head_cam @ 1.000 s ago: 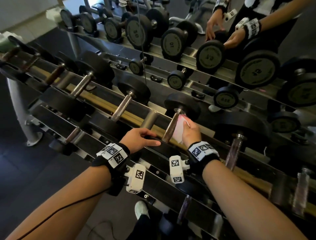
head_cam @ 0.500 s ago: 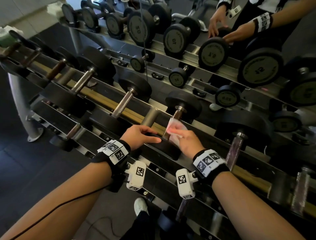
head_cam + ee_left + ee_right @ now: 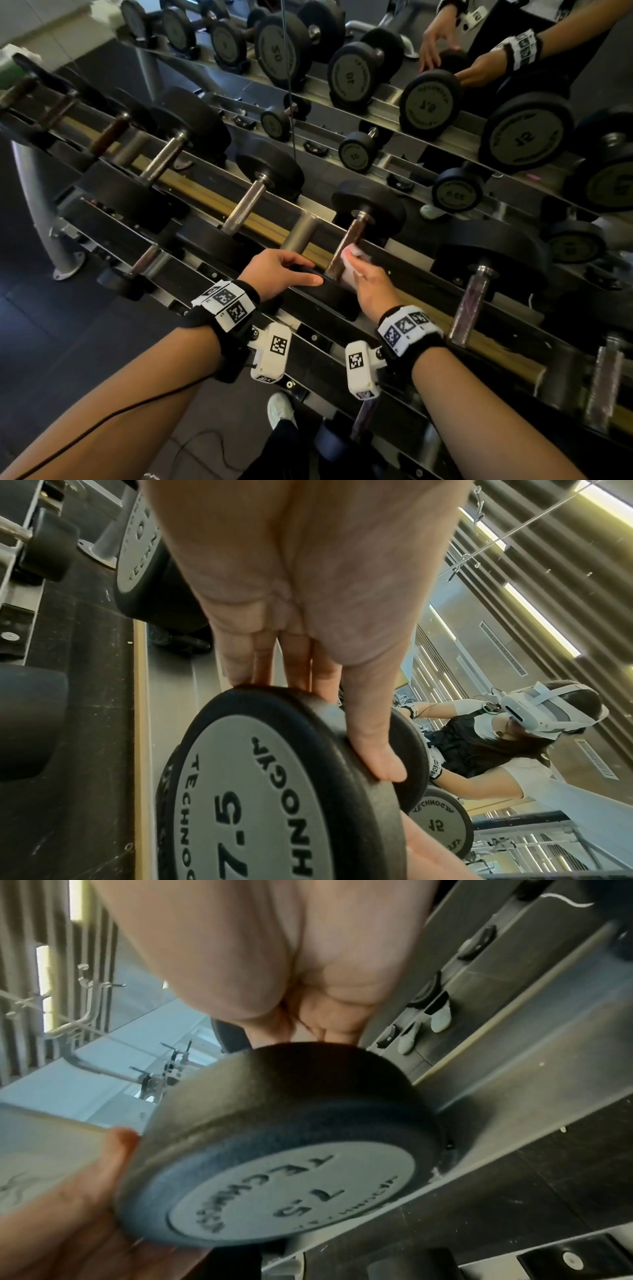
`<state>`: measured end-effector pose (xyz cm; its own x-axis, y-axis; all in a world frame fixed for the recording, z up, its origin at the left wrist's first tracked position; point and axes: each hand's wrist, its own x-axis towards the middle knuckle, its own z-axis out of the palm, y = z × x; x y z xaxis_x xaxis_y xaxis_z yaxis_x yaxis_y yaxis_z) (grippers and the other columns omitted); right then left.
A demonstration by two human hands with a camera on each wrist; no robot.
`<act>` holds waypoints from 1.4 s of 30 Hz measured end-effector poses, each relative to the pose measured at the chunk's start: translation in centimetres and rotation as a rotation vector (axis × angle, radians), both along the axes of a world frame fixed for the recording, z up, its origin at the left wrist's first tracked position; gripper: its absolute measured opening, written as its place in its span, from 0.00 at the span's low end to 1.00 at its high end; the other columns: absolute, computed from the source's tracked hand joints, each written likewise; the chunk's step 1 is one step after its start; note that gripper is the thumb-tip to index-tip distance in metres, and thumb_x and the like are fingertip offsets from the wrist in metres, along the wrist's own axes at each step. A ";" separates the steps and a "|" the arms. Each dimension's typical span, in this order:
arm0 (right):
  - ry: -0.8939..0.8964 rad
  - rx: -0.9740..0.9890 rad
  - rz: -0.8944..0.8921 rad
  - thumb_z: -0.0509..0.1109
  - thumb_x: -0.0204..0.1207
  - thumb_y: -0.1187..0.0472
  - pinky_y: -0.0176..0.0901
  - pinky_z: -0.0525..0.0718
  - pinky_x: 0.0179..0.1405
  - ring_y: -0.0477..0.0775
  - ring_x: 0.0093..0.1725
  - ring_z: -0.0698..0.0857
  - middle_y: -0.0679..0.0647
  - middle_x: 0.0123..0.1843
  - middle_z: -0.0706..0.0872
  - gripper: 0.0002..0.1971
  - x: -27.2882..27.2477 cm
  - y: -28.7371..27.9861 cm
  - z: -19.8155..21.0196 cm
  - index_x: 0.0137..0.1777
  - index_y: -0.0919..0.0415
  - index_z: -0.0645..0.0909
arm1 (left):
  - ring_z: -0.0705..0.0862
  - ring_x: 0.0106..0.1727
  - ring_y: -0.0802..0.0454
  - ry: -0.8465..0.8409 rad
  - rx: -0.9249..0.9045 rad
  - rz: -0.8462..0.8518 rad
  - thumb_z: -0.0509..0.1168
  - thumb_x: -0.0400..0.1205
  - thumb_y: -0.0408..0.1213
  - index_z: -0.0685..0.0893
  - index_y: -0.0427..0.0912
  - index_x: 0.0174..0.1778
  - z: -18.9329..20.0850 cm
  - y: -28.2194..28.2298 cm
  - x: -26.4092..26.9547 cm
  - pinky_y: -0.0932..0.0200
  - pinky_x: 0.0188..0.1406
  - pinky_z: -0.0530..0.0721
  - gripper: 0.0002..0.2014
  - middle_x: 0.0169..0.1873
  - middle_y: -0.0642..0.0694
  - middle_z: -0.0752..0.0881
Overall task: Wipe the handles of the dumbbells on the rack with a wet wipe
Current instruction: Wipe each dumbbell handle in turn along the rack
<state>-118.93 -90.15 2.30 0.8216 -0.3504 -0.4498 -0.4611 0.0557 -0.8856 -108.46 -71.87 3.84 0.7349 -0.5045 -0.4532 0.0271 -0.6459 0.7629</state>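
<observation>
The wet wipe [image 3: 351, 265] is pinched by the right hand [image 3: 371, 286] against the handle [image 3: 346, 245], lower than half a second earlier. The near weight head [image 3: 274, 791] is steadied under the left hand's [image 3: 277, 272] straight fingers [image 3: 371, 750].

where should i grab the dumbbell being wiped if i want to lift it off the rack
Probably by its bare handle, coming from above: it is the narrow bar between the two wide heads, and the rack blocks it from below. The right hand holds the wet wipe against its lower part.

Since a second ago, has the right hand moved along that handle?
Yes. The right hand with the wet wipe slid down the handle, away from the far head toward the near one.
</observation>
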 end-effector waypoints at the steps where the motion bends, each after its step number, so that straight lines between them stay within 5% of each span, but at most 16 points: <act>1: 0.029 0.021 0.046 0.68 0.82 0.47 0.31 0.82 0.43 0.39 0.51 0.87 0.49 0.55 0.89 0.15 -0.6 0.0 0.1 0.64 0.49 0.85 | 0.81 0.55 0.65 0.001 -0.004 -0.001 0.80 0.66 0.56 0.88 0.64 0.50 0.0 0.0 0.0 0.68 0.47 0.73 0.17 0.50 0.61 0.86; 3: 0.121 0.097 0.011 0.71 0.79 0.46 0.34 0.80 0.40 0.43 0.50 0.89 0.47 0.46 0.91 0.13 -0.4 -0.2 0.4 0.58 0.48 0.89 | 0.82 0.55 0.64 0.007 -0.013 -0.007 0.80 0.66 0.56 0.88 0.64 0.50 0.0 0.0 0.1 0.67 0.48 0.74 0.17 0.51 0.61 0.86; 5: 0.215 -0.026 -0.056 0.71 0.76 0.48 0.36 0.78 0.44 0.49 0.53 0.88 0.48 0.44 0.91 0.12 0.4 -0.4 0.7 0.55 0.53 0.87 | 0.82 0.56 0.63 0.014 -0.015 -0.009 0.80 0.66 0.55 0.88 0.63 0.50 0.0 0.0 0.0 0.66 0.49 0.74 0.18 0.51 0.60 0.87; 7: 0.126 -0.120 -0.184 0.64 0.81 0.57 0.43 0.78 0.53 0.58 0.61 0.86 0.54 0.53 0.89 0.08 1.2 -1.3 0.2 0.57 0.51 0.82 | 0.82 0.56 0.63 0.010 -0.007 -0.011 0.80 0.67 0.55 0.88 0.62 0.52 0.1 -0.1 0.0 0.64 0.52 0.75 0.18 0.52 0.59 0.86; 10: -0.024 0.037 -0.310 0.55 0.85 0.70 0.63 0.76 0.71 0.72 0.73 0.76 0.67 0.73 0.80 0.19 1.6 -1.7 0.3 0.67 0.53 0.81 | 0.81 0.56 0.64 0.007 0.003 -0.013 0.79 0.67 0.55 0.88 0.61 0.54 0.1 -0.1 0.0 0.63 0.53 0.75 0.19 0.53 0.59 0.86; 13: 0.009 0.179 -0.266 0.61 0.86 0.54 0.58 0.79 0.69 0.60 0.65 0.82 0.57 0.68 0.82 0.16 2.0 -0.6 -0.2 0.72 0.47 0.78 | 0.80 0.55 0.65 -0.001 0.012 -0.003 0.79 0.67 0.57 0.88 0.62 0.53 0.1 -0.2 -0.1 0.68 0.47 0.72 0.19 0.52 0.61 0.85; 16: 0.067 0.235 -0.245 0.63 0.83 0.43 0.38 0.78 0.46 0.41 0.49 0.82 0.44 0.52 0.84 0.13 1.5 0.7 0.0 0.62 0.42 0.82 | 0.79 0.55 0.67 -0.012 0.011 0.017 0.79 0.64 0.60 0.88 0.64 0.51 0.0 -0.2 -0.2 0.67 0.49 0.72 0.20 0.53 0.63 0.85; 20: 0.033 0.235 -0.162 0.67 0.83 0.50 0.51 0.81 0.65 0.54 0.63 0.84 0.56 0.61 0.87 0.13 -0.2 1.2 0.2 0.63 0.51 0.85 | 0.79 0.54 0.69 -0.021 0.016 0.022 0.79 0.62 0.62 0.87 0.67 0.48 0.1 -0.1 -0.3 0.70 0.44 0.70 0.20 0.52 0.64 0.85; 24: 0.063 0.155 -0.300 0.71 0.75 0.57 0.52 0.82 0.62 0.61 0.61 0.85 0.58 0.57 0.89 0.07 0.5 0.0 0.8 0.44 0.49 0.91 | 0.79 0.56 0.66 -0.014 0.012 0.024 0.79 0.66 0.58 0.87 0.66 0.52 0.2 -0.1 -0.6 0.66 0.50 0.71 0.18 0.54 0.62 0.84; 26: 0.024 0.260 -0.458 0.72 0.77 0.60 0.54 0.82 0.64 0.64 0.62 0.86 0.60 0.55 0.89 0.05 1.6 -0.8 0.7 0.47 0.53 0.90 | 0.79 0.59 0.62 -0.005 0.018 0.032 0.79 0.68 0.56 0.87 0.64 0.53 0.3 -0.1 -0.7 0.63 0.54 0.71 0.19 0.56 0.61 0.84; 28: 0.078 0.377 -0.524 0.74 0.75 0.52 0.55 0.82 0.61 0.62 0.57 0.87 0.60 0.54 0.89 0.11 2.8 -1.2 0.3 0.54 0.55 0.88 | 0.79 0.60 0.60 0.000 0.026 0.038 0.79 0.68 0.56 0.87 0.63 0.55 0.4 -0.1 -0.7 0.61 0.56 0.71 0.20 0.57 0.60 0.84; 30: 0.101 0.417 -0.517 0.71 0.79 0.50 0.52 0.83 0.52 0.57 0.50 0.87 0.57 0.53 0.89 0.08 3.8 -1.2 -0.1 0.50 0.51 0.88 | 0.78 0.62 0.59 0.005 0.035 0.036 0.79 0.68 0.56 0.87 0.62 0.56 0.6 -0.1 -0.7 0.58 0.59 0.71 0.20 0.59 0.59 0.84; 34: 0.054 0.388 -0.438 0.67 0.82 0.48 0.54 0.82 0.62 0.53 0.53 0.89 0.49 0.45 0.93 0.11 3.6 -0.7 -0.7 0.44 0.44 0.91 | 0.79 0.65 0.57 0.017 0.035 0.035 0.79 0.68 0.56 0.87 0.62 0.57 0.7 -0.1 -0.7 0.57 0.61 0.72 0.21 0.60 0.58 0.84; 38: 0.023 0.382 -0.339 0.72 0.78 0.51 0.52 0.84 0.61 0.54 0.55 0.91 0.53 0.54 0.92 0.11 1.0 -0.2 -0.9 0.57 0.49 0.90 | 0.77 0.68 0.55 0.002 0.043 0.020 0.78 0.69 0.56 0.87 0.61 0.58 0.8 -0.1 -0.7 0.51 0.70 0.73 0.21 0.64 0.56 0.83; 42: -0.013 0.373 -0.403 0.65 0.83 0.60 0.49 0.86 0.55 0.52 0.50 0.92 0.50 0.49 0.93 0.14 1.0 -0.8 -0.8 0.49 0.44 0.91 | 0.77 0.69 0.54 0.007 0.049 0.013 0.78 0.69 0.56 0.87 0.60 0.58 1.1 -0.2 -0.8 0.50 0.72 0.73 0.21 0.64 0.55 0.82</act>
